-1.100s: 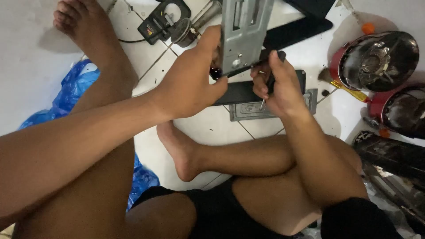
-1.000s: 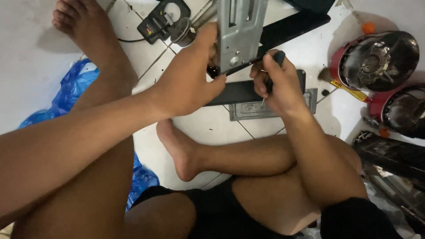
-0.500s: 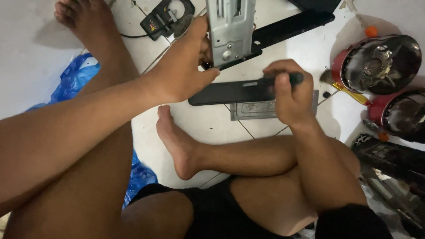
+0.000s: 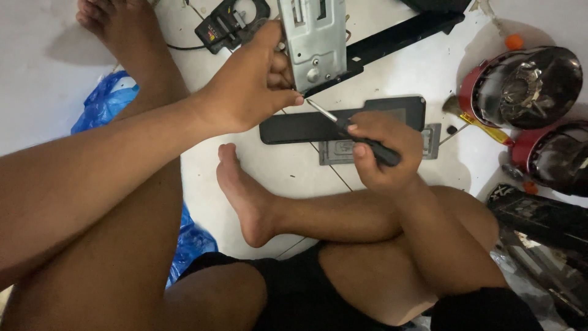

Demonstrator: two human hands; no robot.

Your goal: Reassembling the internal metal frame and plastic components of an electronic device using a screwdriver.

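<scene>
My left hand (image 4: 251, 83) grips the left edge of a grey metal bracket (image 4: 313, 40) and holds it upright above the white tiled floor. My right hand (image 4: 383, 150) is closed around the black handle of a screwdriver (image 4: 352, 132). The screwdriver's metal shaft points up and left, and its tip sits at the bracket's lower left corner, by my left fingertips. A long black panel (image 4: 309, 125) lies flat on the floor under both hands.
A grey plate (image 4: 429, 141) lies beside the black panel. A black clamp meter (image 4: 226, 24) lies at top. Two red-rimmed lamps (image 4: 520, 83) sit at right, black parts (image 4: 539, 214) below them. A blue plastic bag (image 4: 98, 107) lies left. My bare legs cross the foreground.
My right hand dropped from the bracket's lower edge to the black panel, then turned the screwdriver so its tip points up at the bracket's corner. The bracket shifted slightly up.
</scene>
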